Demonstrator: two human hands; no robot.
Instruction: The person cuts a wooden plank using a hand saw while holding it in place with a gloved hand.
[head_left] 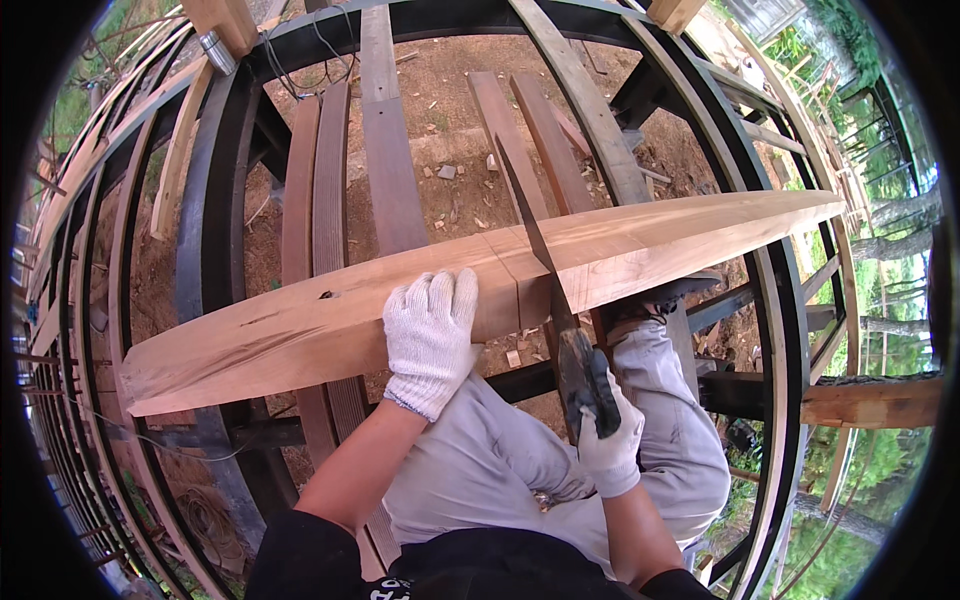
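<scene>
A long, thick wooden beam [300,300] lies across in front of me, its ends stretching away left and right. Pencil lines cross its top near the middle. My left hand [432,330], in a white knit glove, grips the near edge of the beam just left of those lines, its thumb hidden. In my right hand [608,432], gloved white with dark grey fingers, is the handle of a handsaw [575,365]. The saw's blade sits in a cut across the beam, right of the lines, its tip pointing away from me.
Reddish-brown planks [330,180] run lengthwise below the beam, among black steel joists [212,230]. Through the gaps shows bare ground [440,200] strewn with wood chips. A metal can [217,52] stands by a post at the far left. My shoe [665,292] is partly under the beam.
</scene>
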